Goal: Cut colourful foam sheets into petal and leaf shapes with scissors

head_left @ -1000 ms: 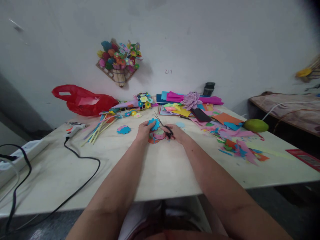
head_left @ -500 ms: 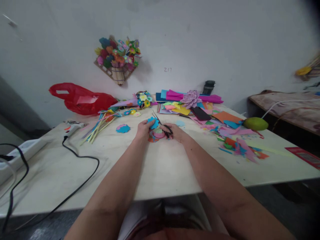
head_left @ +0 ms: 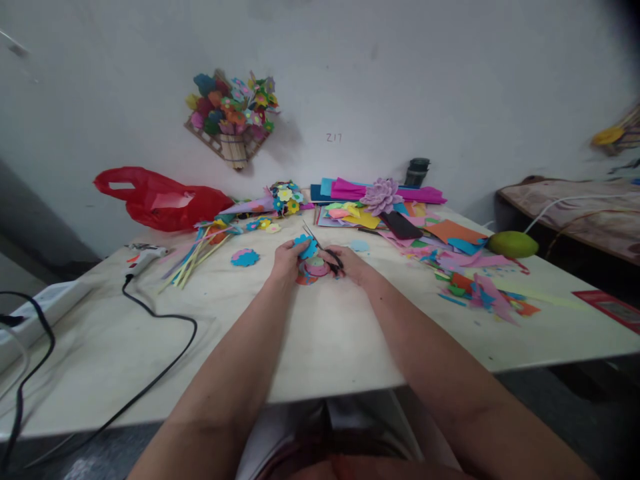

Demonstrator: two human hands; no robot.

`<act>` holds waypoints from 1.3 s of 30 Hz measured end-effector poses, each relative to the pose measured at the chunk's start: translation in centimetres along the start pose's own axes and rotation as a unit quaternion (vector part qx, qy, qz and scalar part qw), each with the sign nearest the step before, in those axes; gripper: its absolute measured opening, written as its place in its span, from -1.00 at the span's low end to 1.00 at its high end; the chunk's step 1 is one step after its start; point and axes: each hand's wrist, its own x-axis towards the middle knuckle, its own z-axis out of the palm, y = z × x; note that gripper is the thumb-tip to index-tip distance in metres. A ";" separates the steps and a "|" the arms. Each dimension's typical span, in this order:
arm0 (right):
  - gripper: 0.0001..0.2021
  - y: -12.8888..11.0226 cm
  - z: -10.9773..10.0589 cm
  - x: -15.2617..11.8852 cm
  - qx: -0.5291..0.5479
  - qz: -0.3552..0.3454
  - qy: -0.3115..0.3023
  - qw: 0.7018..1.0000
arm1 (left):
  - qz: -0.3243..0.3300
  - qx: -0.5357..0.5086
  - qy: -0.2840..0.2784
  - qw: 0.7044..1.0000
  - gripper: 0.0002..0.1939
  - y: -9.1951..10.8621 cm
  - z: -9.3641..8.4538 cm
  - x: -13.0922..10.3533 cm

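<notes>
My left hand (head_left: pixel 289 259) pinches a blue scalloped paper flower (head_left: pixel 306 246) over the middle of the table. My right hand (head_left: pixel 349 262) is closed round the black handles of a pair of scissors (head_left: pixel 334 258), whose blades point up and away along the flower's right edge. I cannot tell whether the blades touch the paper. Just below both hands lie round paper pieces (head_left: pixel 315 268) in pink, pale green and orange, partly hidden by the fingers. To the left rest blue and pink scalloped cut-outs (head_left: pixel 245 257) on the tabletop.
On the left are a glue gun (head_left: pixel 145 259) with its black cord, a power strip (head_left: pixel 43 312), yellow strips (head_left: pixel 197 259) and a red plastic bag (head_left: pixel 167 203). Coloured paper sheets, a phone (head_left: pixel 401 225) and paper scraps (head_left: pixel 483 293) cover the right. A green fruit-like object (head_left: pixel 513 245) lies beyond.
The view has shifted very slightly. My hands keep nearly the same pose, still holding the blue flower and the scissors.
</notes>
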 end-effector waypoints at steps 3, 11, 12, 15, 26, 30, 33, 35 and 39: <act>-0.76 0.0 0.0 0.0 0.002 -0.002 -0.002 1.000 | -0.001 -0.001 0.001 1.000 -0.70 -0.1 -0.1 0.1; -0.82 -0.6 0.2 -0.2 -0.003 0.013 0.005 1.000 | 0.000 0.009 0.006 1.000 -0.74 -0.1 0.0 0.1; -0.83 -0.6 0.2 -0.2 -0.003 0.014 0.006 1.000 | -0.001 0.008 0.007 1.000 -0.75 -0.1 0.0 0.0; -0.81 -0.5 0.2 -0.2 -0.003 0.011 0.008 1.000 | -0.001 0.005 0.012 1.000 -0.77 0.0 0.1 0.0; -0.85 -0.7 0.3 -0.3 -0.014 0.013 0.013 1.000 | 0.005 0.000 0.014 1.000 -0.75 -0.2 0.0 0.2; -0.88 -0.8 0.4 -0.2 -0.001 0.024 0.020 1.000 | 0.003 -0.001 0.018 1.000 -0.74 -0.2 0.0 0.2; -0.88 -0.9 0.5 -0.3 0.007 0.019 0.022 1.000 | 0.005 0.002 0.017 1.000 -0.73 -0.2 -0.1 0.2; -0.87 -0.9 0.5 -0.4 0.008 0.015 0.024 1.000 | 0.009 0.008 0.013 1.000 -0.72 -0.2 -0.2 0.3; -0.87 -0.8 0.5 -0.4 -0.001 0.017 0.036 0.999 | 0.010 0.026 0.009 1.000 -0.69 -0.1 -0.4 0.4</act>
